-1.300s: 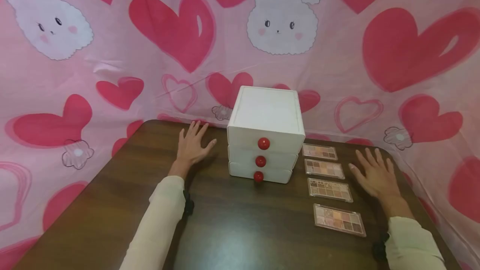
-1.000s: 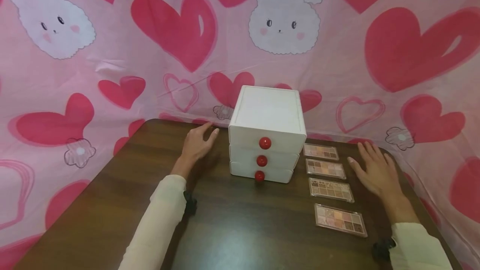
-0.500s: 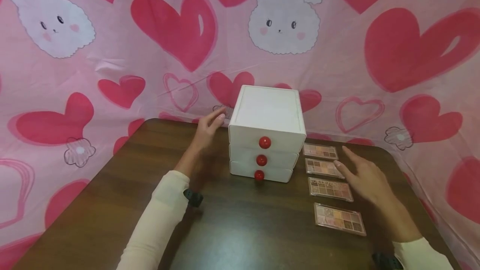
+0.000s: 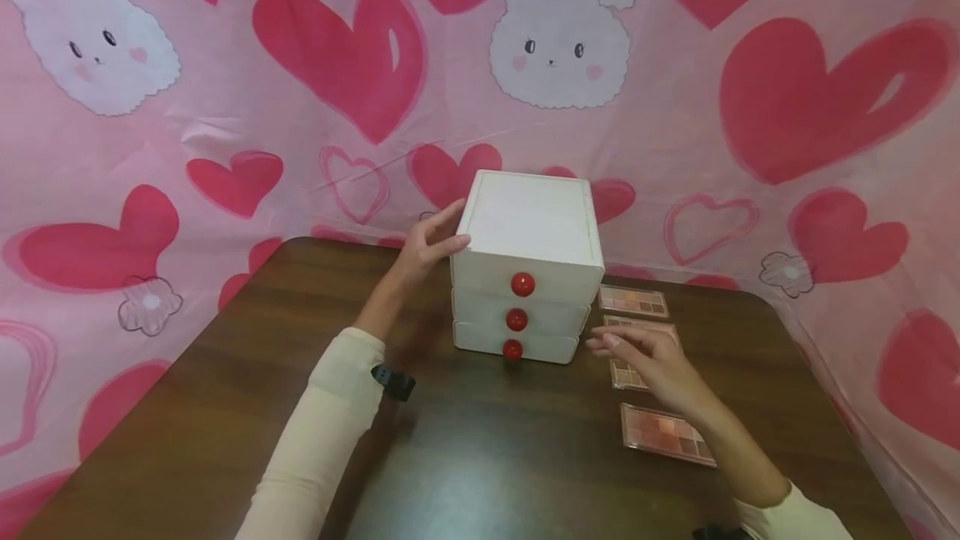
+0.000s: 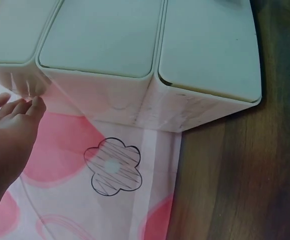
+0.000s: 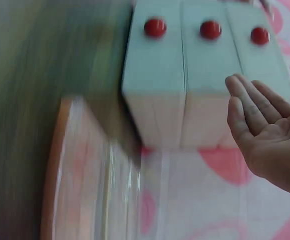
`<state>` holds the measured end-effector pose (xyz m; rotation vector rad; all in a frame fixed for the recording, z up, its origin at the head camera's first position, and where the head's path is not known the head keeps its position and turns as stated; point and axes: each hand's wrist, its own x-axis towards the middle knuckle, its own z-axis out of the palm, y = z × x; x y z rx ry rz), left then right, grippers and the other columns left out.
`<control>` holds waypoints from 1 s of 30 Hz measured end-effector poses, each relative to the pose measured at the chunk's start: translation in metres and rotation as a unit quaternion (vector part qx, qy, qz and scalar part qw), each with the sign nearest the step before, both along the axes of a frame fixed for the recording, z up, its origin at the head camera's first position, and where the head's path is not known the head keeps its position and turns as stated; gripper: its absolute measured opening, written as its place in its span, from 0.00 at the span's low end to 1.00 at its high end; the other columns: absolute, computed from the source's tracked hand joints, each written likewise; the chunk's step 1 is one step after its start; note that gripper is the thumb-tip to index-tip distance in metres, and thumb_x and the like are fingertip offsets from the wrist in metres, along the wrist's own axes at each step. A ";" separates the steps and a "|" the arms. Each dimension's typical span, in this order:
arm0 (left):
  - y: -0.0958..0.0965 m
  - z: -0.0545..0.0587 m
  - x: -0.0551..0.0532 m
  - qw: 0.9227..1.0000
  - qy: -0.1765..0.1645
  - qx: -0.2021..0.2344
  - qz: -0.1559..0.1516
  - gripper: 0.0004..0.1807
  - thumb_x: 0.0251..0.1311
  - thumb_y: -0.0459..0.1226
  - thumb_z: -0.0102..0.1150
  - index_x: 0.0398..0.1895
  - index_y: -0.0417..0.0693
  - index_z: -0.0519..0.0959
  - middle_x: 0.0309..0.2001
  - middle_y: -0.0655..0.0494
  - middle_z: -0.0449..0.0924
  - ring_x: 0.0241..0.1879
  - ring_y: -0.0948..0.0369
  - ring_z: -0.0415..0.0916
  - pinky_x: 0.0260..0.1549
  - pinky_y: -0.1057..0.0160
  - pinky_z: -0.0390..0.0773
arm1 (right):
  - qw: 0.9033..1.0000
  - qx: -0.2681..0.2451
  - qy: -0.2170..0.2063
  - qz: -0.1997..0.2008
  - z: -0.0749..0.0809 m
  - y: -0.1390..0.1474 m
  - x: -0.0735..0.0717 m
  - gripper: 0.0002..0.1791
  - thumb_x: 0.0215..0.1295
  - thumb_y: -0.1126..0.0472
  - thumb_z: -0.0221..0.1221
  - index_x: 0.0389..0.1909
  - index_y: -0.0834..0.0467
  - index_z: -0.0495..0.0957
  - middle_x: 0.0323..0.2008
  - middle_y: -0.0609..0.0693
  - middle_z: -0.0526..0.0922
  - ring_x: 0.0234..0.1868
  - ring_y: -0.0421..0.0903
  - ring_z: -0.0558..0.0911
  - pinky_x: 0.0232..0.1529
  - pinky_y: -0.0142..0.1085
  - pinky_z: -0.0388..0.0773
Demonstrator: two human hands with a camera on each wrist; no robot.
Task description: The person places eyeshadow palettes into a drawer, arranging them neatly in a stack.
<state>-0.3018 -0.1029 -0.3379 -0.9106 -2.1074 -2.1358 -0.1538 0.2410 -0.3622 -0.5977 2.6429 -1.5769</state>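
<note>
A white three-drawer box (image 4: 532, 215) with round red knobs stands toward the back of the table. My left hand (image 4: 429, 250) is at the box's upper left side, its thumb near the top front corner. In the left wrist view the fingertips (image 5: 35, 106) reach the side wall by the top drawer; firm contact is hard to tell. My right hand (image 4: 652, 357) hovers to the right of the box over the eyeshadow palettes (image 4: 666, 433), holding nothing. Its fingers (image 6: 254, 107) look loosely extended in the right wrist view. All drawers look closed.
Several palettes lie in a column right of the box, the farthest palette (image 4: 633, 301) beside its rear half; the right hand partly covers the middle ones. The dark wooden table (image 4: 465, 448) ends at a pink heart-patterned cloth (image 4: 315, 90) behind.
Both hands have lifted off the table. The left moved right and up to the box's side. The right moved left from the table's right side, over the palettes toward the box.
</note>
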 end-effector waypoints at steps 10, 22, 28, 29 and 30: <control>-0.004 -0.002 -0.008 1.000 -0.001 -0.009 -0.025 0.41 0.62 0.32 0.53 0.79 0.35 0.53 0.80 0.40 0.53 0.80 0.48 0.52 0.75 0.61 0.63 | 0.979 -0.110 -0.143 0.092 0.010 -0.057 -0.020 0.32 0.82 0.50 0.42 0.67 0.75 0.68 0.60 0.67 0.82 0.55 0.34 0.86 0.62 0.29 0.79; 0.001 -0.004 -0.008 1.000 0.029 -0.006 -0.011 0.40 0.62 0.29 0.51 0.77 0.30 0.53 0.81 0.39 0.48 0.81 0.48 0.47 0.77 0.55 0.55 | 0.959 -0.163 -0.224 0.060 0.018 -0.090 -0.044 0.38 0.81 0.42 0.39 0.70 0.73 0.64 0.66 0.69 0.75 0.64 0.52 0.82 0.66 0.38 0.79; 0.003 -0.003 -0.010 0.999 0.037 -0.004 -0.014 0.41 0.61 0.30 0.51 0.77 0.28 0.51 0.81 0.38 0.46 0.81 0.47 0.46 0.78 0.52 0.52 | 0.932 -0.236 -0.271 0.055 0.020 -0.098 -0.052 0.40 0.79 0.39 0.39 0.72 0.69 0.62 0.61 0.59 0.83 0.61 0.47 0.85 0.66 0.39 0.78; 0.003 -0.003 -0.011 0.999 0.037 -0.005 -0.014 0.41 0.61 0.31 0.51 0.77 0.28 0.51 0.81 0.37 0.46 0.81 0.47 0.46 0.78 0.52 0.51 | 0.927 -0.249 -0.276 0.055 0.019 -0.099 -0.053 0.40 0.79 0.39 0.39 0.72 0.69 0.62 0.60 0.57 0.85 0.59 0.46 0.85 0.67 0.40 0.77; 0.004 -0.003 -0.011 0.999 0.036 -0.007 -0.013 0.41 0.60 0.31 0.51 0.77 0.28 0.51 0.81 0.37 0.46 0.81 0.47 0.46 0.78 0.52 0.51 | 0.920 -0.264 -0.283 0.052 0.019 -0.101 -0.053 0.39 0.80 0.40 0.40 0.72 0.70 0.62 0.57 0.54 0.87 0.57 0.44 0.86 0.67 0.41 0.77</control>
